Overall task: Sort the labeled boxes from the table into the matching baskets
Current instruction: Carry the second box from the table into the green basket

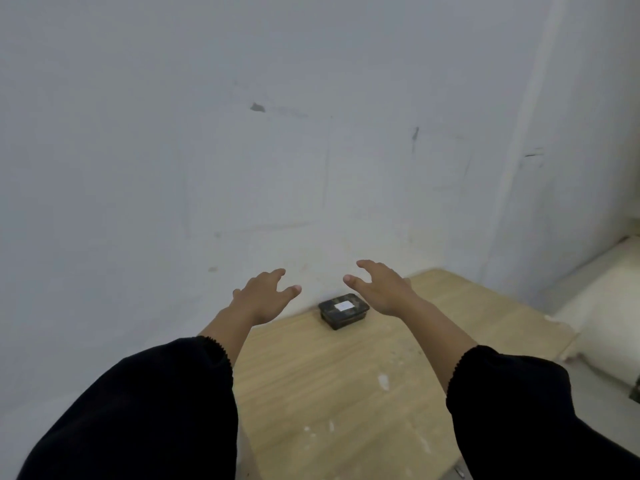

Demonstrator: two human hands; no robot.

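On the table (346, 393), close to its far edge where the wood meets the pale wall (242, 150), sits a single dark box (343, 311) with a small white label on its lid. It lies flat, its long side running roughly left to right, and nothing touches it.

Left of the box, the left hand (262, 299) is stretched forward, palm down, its grip spread wide with the fingers fanned and holding nothing. It hangs near the box but apart from it, above the table's left edge. Right of the box, the right hand (382, 289) reaches out the same way, its grip likewise spread and empty, thumb pointing toward the box, the palm just beside and above the box's right end. Both forearms come from black sleeves (156, 410) at the near side of the box. Farther right of the box, past the table's edge, lies something pale and cushioned (606, 323); what it is cannot be told.
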